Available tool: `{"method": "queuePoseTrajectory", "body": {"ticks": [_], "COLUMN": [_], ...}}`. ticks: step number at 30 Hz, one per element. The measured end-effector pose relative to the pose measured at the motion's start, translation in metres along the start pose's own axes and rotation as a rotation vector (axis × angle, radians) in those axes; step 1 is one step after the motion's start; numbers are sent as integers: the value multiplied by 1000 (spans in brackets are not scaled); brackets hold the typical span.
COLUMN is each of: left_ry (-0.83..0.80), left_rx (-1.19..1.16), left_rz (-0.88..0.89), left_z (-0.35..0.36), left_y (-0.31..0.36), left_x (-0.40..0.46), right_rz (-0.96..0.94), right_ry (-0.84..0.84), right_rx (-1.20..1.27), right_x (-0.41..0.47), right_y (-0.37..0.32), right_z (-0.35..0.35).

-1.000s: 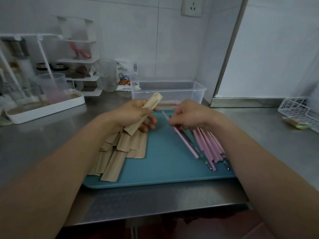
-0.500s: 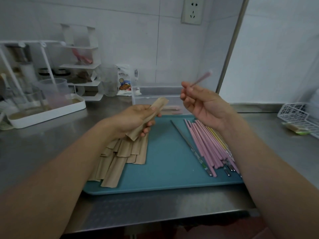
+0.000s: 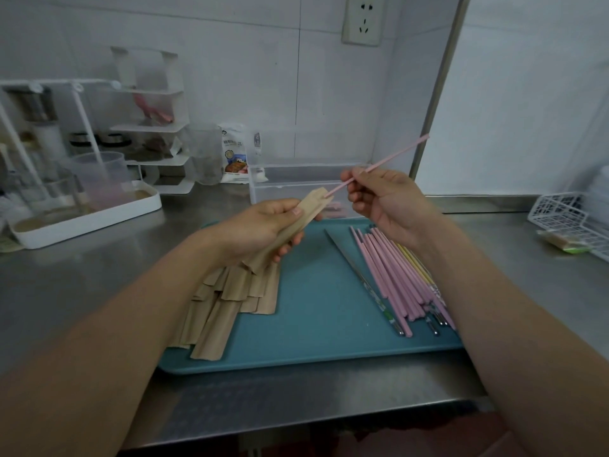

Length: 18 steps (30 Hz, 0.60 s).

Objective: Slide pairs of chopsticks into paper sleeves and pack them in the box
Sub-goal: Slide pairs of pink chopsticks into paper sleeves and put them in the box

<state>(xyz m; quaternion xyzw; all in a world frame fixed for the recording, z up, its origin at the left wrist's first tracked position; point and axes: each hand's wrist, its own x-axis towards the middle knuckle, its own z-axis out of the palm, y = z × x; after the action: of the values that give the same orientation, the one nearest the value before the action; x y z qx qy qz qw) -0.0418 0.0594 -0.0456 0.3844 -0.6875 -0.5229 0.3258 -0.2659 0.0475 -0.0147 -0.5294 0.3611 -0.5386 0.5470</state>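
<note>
My left hand (image 3: 260,229) grips a brown paper sleeve (image 3: 306,214), its open mouth pointing up and right. My right hand (image 3: 385,201) pinches pink chopsticks (image 3: 392,159); I cannot tell if it is one or a pair. The lower tip sits at the sleeve's mouth. A pile of brown sleeves (image 3: 230,298) lies on the left of the teal tray (image 3: 316,344). Several pink chopsticks (image 3: 392,275) and some metal ones (image 3: 356,275) lie on its right. The clear plastic box (image 3: 296,184) stands behind the tray, something pink inside.
A white tray with cups and a rack (image 3: 82,206) stands back left, a shelf unit (image 3: 155,127) and a food packet (image 3: 235,155) behind it. A white wire basket (image 3: 570,219) sits at the right. The steel counter edge (image 3: 296,420) runs close in front.
My right hand lifted the pink chopsticks off the tray, then brought them down and left until the tip reached the sleeve's mouth. My left hand raised the sleeve slightly.
</note>
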Motion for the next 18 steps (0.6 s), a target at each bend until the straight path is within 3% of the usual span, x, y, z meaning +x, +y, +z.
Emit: {"method": "queuePoseTrajectory", "body": {"ticks": [14,16,18], "left_ry": [-25,-6,9], "left_rx": [92,104,119], "left_rz": [18,16,7], "left_z": [4,4,3], "left_y": [2,2,1], "left_x": [-2,-2,-2], "right_rz": [221,172,44], "right_ry": [-162,-65,179], "right_rx": [-215,-123,14], "right_x": [-3,-4,-1], "right_y": [10,4,-1], "right_z": [5,6,1]}}
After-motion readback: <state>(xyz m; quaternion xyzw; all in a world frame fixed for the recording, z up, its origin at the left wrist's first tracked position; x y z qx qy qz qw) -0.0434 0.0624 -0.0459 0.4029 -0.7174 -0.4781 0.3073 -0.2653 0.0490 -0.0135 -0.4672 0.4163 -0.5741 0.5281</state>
